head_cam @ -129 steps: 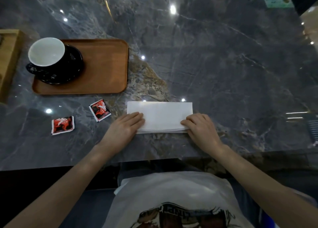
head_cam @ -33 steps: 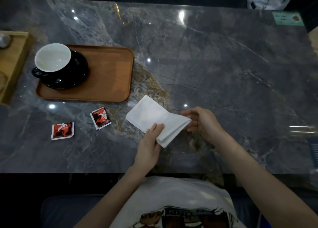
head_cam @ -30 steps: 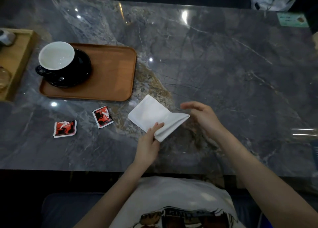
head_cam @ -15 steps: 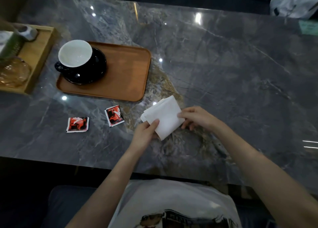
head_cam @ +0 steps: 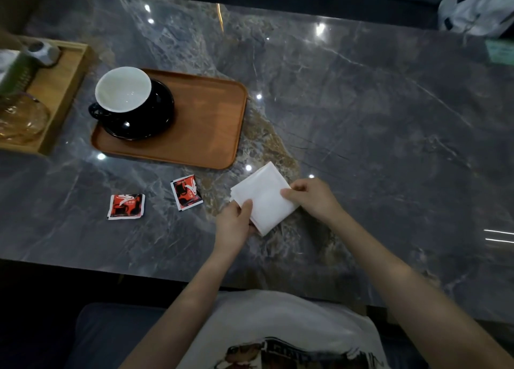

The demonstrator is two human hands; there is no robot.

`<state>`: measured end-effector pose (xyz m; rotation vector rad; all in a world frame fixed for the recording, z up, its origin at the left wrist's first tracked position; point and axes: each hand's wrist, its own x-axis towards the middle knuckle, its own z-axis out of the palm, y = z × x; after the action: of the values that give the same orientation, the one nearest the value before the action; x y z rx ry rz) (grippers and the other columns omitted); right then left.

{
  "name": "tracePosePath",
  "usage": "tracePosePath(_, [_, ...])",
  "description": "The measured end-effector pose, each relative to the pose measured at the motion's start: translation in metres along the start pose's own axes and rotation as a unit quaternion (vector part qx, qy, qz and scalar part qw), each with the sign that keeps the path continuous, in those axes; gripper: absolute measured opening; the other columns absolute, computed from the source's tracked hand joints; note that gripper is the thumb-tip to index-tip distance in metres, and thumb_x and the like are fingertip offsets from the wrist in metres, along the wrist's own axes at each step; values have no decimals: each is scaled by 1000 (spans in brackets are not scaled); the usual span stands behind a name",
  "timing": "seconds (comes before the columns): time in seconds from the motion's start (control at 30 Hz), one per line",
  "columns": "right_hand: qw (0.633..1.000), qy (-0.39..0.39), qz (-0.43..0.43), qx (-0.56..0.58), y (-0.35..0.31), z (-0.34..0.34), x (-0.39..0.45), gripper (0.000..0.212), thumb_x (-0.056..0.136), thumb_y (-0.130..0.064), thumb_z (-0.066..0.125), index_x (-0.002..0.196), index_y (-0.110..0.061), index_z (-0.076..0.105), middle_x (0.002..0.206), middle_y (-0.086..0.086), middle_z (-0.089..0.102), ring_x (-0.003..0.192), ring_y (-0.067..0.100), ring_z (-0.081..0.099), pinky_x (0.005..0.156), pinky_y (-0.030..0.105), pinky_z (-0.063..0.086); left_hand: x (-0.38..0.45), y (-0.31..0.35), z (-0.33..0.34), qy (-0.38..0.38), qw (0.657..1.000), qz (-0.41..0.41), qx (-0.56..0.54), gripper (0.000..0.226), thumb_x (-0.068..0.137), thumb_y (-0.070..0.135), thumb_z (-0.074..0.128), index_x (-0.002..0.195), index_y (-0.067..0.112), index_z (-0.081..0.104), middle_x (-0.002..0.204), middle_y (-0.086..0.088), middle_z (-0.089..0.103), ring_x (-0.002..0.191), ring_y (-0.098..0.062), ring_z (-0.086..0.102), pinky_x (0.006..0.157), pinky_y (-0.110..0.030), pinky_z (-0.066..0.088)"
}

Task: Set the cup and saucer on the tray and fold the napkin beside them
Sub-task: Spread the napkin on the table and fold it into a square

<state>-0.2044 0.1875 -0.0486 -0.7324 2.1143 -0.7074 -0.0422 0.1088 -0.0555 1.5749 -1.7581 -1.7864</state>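
- Both hands, left [head_cam: 233, 224] and right [head_cam: 311, 199], pinch folded white paper napkin [head_cam: 264, 199] on grey marble table [head_cam: 361, 118].
- Black cup [head_cam: 123, 96] on black saucer [head_cam: 155, 118], far-left on brown wooden tray [head_cam: 205, 123].

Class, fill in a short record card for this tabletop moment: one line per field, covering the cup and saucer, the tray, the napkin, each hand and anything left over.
cup: upright on saucer, empty
tray: holds cup and saucer at its left end
napkin: folded small, off the tray
left hand: grip on napkin's near edge
right hand: grip on napkin's right edge
packets: two, red, on the table
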Motion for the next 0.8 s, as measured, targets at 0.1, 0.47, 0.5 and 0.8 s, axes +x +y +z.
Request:
tracePosePath(0.1, [1000, 20, 8, -15, -4, 2, -7, 37, 86, -34, 59, 57, -13, 49, 55, -1, 44, 53, 10, 41, 52, 26, 29, -2, 1, 1, 3, 999, -23, -38, 17, 93, 19, 51, 89, 7, 62, 87, -12, 66, 80, -25, 63, 70, -44, 57])
tracePosePath(0.47, [999, 32, 23, 5, -4, 4, -12, 40, 90, -36, 54, 53, -19, 50, 55, -2, 48, 55, 8, 45, 51, 21, 31, -2, 0, 0, -10, 991, -74, -110, 12, 89, 11, 55, 89, 1, 63, 79, -10, 64, 64, -16, 60, 43, -15, 49])
tracePosePath(0.5, [999, 40, 28, -4, -4, 6, -10, 39, 89, -37, 55, 54, -19, 52, 57, 0, 50, 59, 12, 49, 53, 24, 33, -1, 2, 0, -7, 990, -89, -108, 12, 89, 11, 55, 89, 1, 63, 73, -9, 63, 59, -15, 60, 41, -15, 48])
tracePosePath(0.8, [985, 102, 60, -124, -15, 16, -8, 26, 84, -42, 56, 82, -16, 52, 90, 5, 62, 85, 24, 58, 67, 31, 39, -4, 15, -16, 93, 892, 117, 426, 31, 81, 36, 62, 77, 6, 61, 82, -16, 64, 82, -35, 61, 61, -33, 41])
